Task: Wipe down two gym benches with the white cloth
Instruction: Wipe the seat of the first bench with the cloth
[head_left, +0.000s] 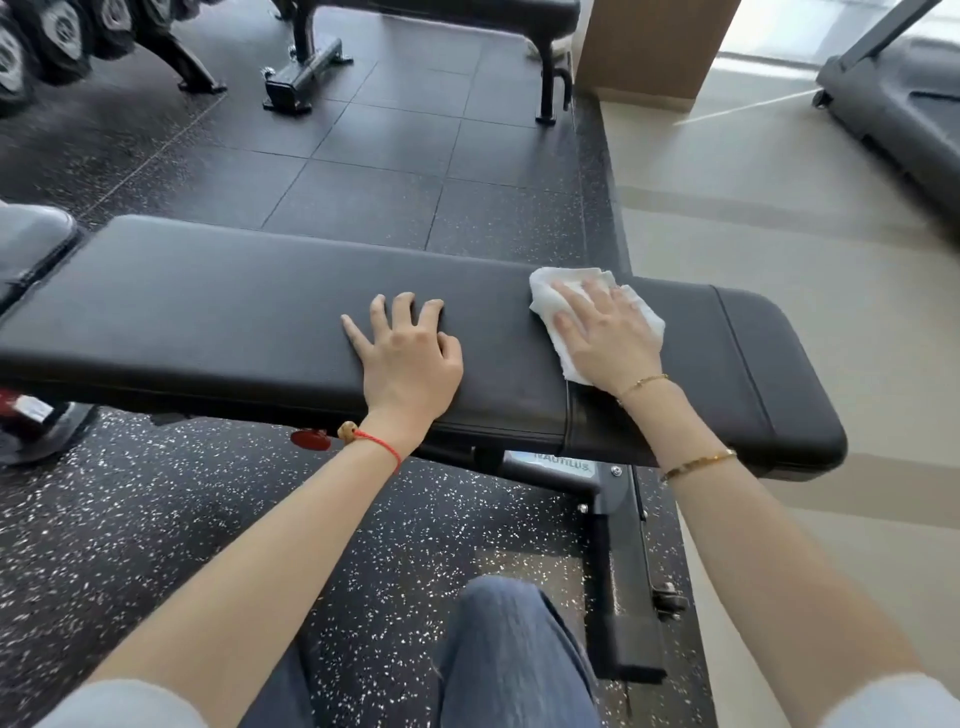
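Cloth (597, 317) pressed flat under spread right hand (605, 338) at 3 o'clock of bench (208, 312), left hand (410, 353) splayed, empty; may bunch, skipping seam.

On the near bench (208, 312) the left hand (410, 358) lies left of the cloth (561, 291), which is under the right hand (605, 338); a second bench (467, 10) stands behind.

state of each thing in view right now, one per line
white cloth: crumpled, flat on the pad under the right hand
right hand: palm down, pressing the cloth
left hand: empty, fingers spread, resting on the pad
near bench: pad set flat, being wiped toward its right end
far bench: untouched, nothing seen on it
treadmill: idle, unoccupied
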